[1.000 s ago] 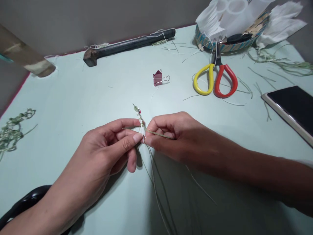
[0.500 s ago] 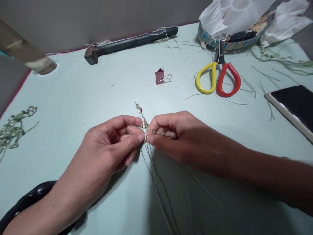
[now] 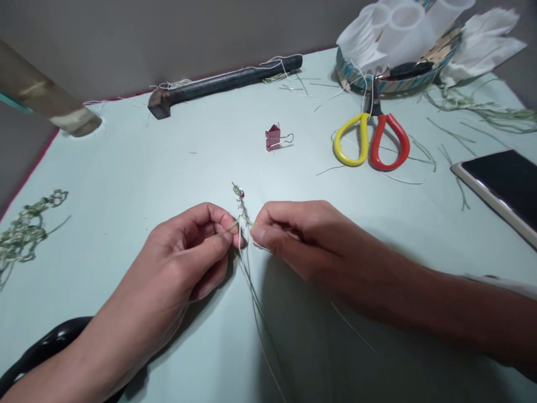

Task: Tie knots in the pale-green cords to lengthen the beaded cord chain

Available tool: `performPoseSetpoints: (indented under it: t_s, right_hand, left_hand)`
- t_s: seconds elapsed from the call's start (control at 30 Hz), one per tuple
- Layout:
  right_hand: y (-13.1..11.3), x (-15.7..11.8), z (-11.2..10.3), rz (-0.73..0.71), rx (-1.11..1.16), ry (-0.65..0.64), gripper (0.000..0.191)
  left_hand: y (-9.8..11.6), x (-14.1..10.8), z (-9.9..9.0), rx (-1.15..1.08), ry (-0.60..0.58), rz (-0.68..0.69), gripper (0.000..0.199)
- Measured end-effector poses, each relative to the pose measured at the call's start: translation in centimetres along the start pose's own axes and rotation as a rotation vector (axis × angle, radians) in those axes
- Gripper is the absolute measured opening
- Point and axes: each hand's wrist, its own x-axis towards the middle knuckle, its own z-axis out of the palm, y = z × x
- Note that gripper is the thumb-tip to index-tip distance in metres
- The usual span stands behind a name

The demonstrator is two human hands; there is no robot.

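A small knotted cord piece (image 3: 239,202) in white and green, with a red spot near its top, lies on the pale table between my hands. My left hand (image 3: 197,246) pinches a green cord (image 3: 233,225) just left of the knots. On the other side, my right hand (image 3: 302,235) has thumb and forefinger closed on another green cord (image 3: 248,221). Both cords are drawn out sideways from the lowest knot. Loose white and green strands (image 3: 251,288) trail down the table toward me. My right palm hides part of the cord it holds.
Yellow-and-red-handled scissors (image 3: 372,140) lean on a basket (image 3: 356,78) holding white tubes. A maroon binder clip (image 3: 273,138), a phone (image 3: 499,190), a dark metal bar (image 3: 230,84) and a knotted green-white bundle (image 3: 27,232) lie around. Cord scraps are scattered at right.
My hands have moved slightly apart, stretching green cords to either side of the knots. My left fingers have left the white strands for a green cord. The view has tilted up slightly.
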Motion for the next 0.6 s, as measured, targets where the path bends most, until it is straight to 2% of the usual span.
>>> performPoseSetpoints:
  t_s: [0.23, 0.43, 0.53, 0.6]
  right_hand:
    - [0.8, -0.1, 0.5, -0.175, -0.124, 0.059, 0.033]
    - [0.5, -0.2, 0.3, -0.128, -0.167, 0.028, 0.03]
    - [0.5, -0.3, 0.4, -0.077, -0.173, 0.005, 0.024]
    - [0.5, -0.4, 0.5, -0.116, -0.187, 0.026, 0.025]
  left_hand:
    - [-0.4, 0.3, -0.3, 0.034, 0.025, 0.046, 0.014]
    - [0.4, 0.0, -0.1, -0.078, 0.058, -0.03, 0.006]
    - [0.8, 0.1, 0.1, -0.078, 0.055, -0.059, 0.013]
    - [0.8, 0.3, 0.2, -0.044, 0.046, -0.063, 0.019]
